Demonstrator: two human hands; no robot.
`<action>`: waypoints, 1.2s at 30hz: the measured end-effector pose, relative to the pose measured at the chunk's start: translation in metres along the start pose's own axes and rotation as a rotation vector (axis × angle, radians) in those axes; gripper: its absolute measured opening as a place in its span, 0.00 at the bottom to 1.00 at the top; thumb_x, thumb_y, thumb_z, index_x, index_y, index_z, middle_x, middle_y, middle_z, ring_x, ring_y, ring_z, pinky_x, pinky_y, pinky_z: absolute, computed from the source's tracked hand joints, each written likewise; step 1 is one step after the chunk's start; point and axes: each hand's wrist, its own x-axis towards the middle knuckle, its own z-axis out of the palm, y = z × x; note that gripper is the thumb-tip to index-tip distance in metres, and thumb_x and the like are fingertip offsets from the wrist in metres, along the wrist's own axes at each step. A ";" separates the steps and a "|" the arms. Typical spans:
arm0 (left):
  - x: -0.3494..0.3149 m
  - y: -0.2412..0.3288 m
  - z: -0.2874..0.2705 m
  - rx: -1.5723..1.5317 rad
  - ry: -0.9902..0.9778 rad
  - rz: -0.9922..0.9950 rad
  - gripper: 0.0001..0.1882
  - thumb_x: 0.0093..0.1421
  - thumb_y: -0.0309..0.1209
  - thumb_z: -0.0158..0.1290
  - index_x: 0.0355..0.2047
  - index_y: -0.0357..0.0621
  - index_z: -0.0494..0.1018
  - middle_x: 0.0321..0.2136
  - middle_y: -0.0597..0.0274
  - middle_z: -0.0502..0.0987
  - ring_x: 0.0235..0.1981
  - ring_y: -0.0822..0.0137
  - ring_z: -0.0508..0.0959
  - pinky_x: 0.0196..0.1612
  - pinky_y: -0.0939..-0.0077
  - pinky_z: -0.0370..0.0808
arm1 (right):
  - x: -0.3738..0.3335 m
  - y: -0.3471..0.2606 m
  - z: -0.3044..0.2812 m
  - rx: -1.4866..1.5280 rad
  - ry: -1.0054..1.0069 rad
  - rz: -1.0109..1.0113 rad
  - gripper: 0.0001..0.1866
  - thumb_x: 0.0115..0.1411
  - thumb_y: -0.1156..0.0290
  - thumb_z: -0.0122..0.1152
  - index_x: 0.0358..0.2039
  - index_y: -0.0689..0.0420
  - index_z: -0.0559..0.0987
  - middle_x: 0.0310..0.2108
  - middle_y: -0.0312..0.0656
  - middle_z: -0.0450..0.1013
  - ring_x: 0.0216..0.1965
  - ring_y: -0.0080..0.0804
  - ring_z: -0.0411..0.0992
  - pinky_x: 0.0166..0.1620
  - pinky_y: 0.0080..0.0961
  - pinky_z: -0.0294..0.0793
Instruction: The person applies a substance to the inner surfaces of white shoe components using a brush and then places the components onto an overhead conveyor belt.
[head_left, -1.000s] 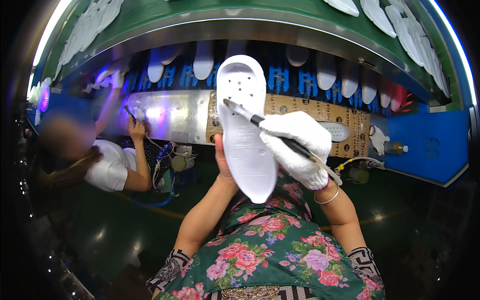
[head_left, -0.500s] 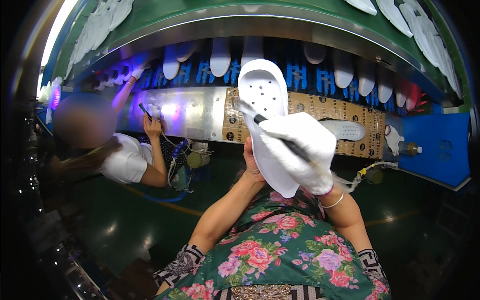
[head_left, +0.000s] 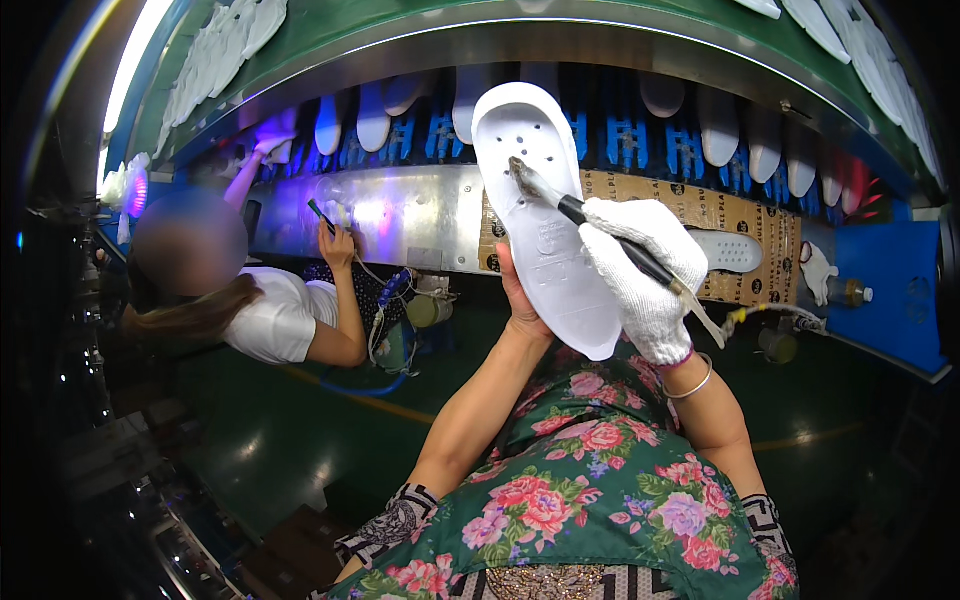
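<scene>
- My bare left hand [head_left: 525,308] grips the white shoe sole [head_left: 553,268] by its left edge, partly hidden behind it.
- The white shoe sole is in front of me, tilted, between my apron [head_left: 600,440] and the desk [head_left: 440,215], its perforated end pointing away.
- My white-gloved right hand [head_left: 655,265] is closed around the dark handle of a brush [head_left: 573,210], the bristles against the sole's perforated part.
- To the right of my glove, a second sole [head_left: 735,251] lies on the brown cardboard [head_left: 784,255] that covers part of the desk.
- On my left, a co-worker [head_left: 275,312] holds a slim green tool [head_left: 319,213].
</scene>
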 end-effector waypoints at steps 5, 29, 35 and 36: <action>0.014 0.001 -0.006 -0.310 -0.322 0.001 0.57 0.52 0.77 0.43 0.70 0.48 0.50 0.62 0.45 0.64 0.60 0.44 0.69 0.61 0.45 0.69 | -0.010 -0.001 0.007 -0.292 -0.201 -0.347 0.11 0.50 0.78 0.70 0.37 0.59 0.85 0.33 0.44 0.81 0.35 0.36 0.79 0.41 0.28 0.77; 0.045 0.023 -0.005 -0.399 -0.573 -0.017 0.64 0.42 0.81 0.49 0.65 0.42 0.57 0.53 0.39 0.70 0.47 0.38 0.76 0.50 0.38 0.76 | -0.020 0.009 -0.012 -0.052 -0.365 -0.141 0.10 0.52 0.76 0.70 0.37 0.56 0.85 0.31 0.40 0.81 0.34 0.32 0.80 0.37 0.26 0.78; 0.039 0.033 -0.005 -0.491 -0.523 0.006 0.63 0.42 0.79 0.52 0.67 0.44 0.55 0.58 0.42 0.66 0.52 0.38 0.73 0.49 0.37 0.76 | -0.031 0.009 -0.009 -0.209 -0.464 -0.340 0.12 0.50 0.75 0.72 0.37 0.50 0.86 0.30 0.40 0.80 0.33 0.37 0.80 0.37 0.27 0.79; 0.037 0.035 -0.002 -0.549 -0.474 0.046 0.64 0.42 0.78 0.53 0.67 0.45 0.54 0.59 0.43 0.66 0.53 0.38 0.73 0.49 0.37 0.77 | -0.034 0.012 -0.007 -0.055 -0.474 -0.234 0.11 0.50 0.74 0.73 0.36 0.52 0.86 0.31 0.40 0.81 0.33 0.35 0.80 0.38 0.27 0.79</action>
